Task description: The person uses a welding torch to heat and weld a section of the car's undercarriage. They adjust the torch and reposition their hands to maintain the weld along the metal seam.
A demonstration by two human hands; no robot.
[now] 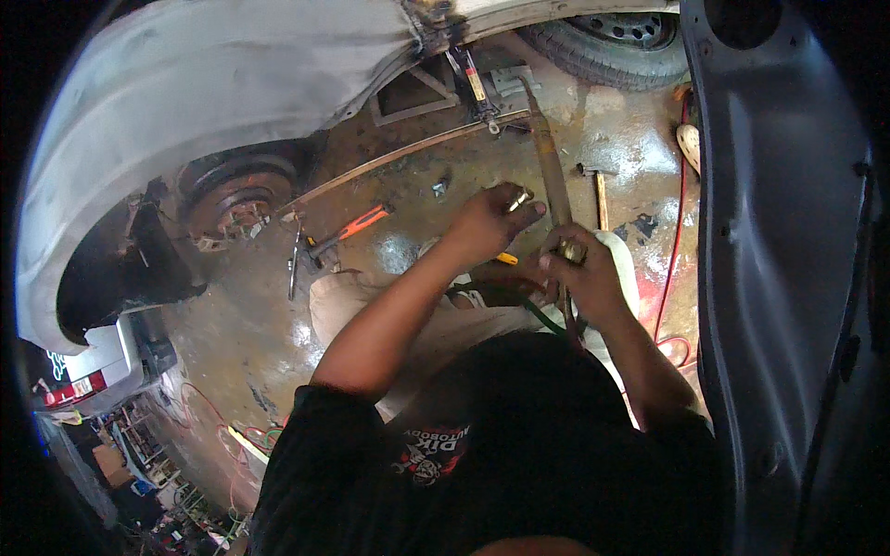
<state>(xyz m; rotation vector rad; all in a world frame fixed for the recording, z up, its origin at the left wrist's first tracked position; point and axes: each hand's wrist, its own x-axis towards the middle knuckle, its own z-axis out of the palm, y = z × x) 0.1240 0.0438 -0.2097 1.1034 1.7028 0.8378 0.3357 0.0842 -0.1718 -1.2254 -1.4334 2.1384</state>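
My left hand (487, 222) is closed, with a small shiny metal piece (520, 199) pinched between thumb and fingers. Its exact kind is too small to tell. To the right, my right hand (593, 283) curls round a brass-coloured metal fitting (572, 250). The two hands are apart, at about the same height above my lap. Close by my right hand runs a long narrow brownish strip (549, 153), its lower part partly hidden by that hand. A green hose (545, 315) shows just below, near my legs.
A pale car body (250, 74) curves over the upper left; a tyre (612, 56) sits at the far right. A dark panel (779, 278) stands along the right side. An orange-handled tool (363, 222), a ratchet (295, 255), a wooden-handled hammer (602, 199) and a red hose (680, 213) lie around.
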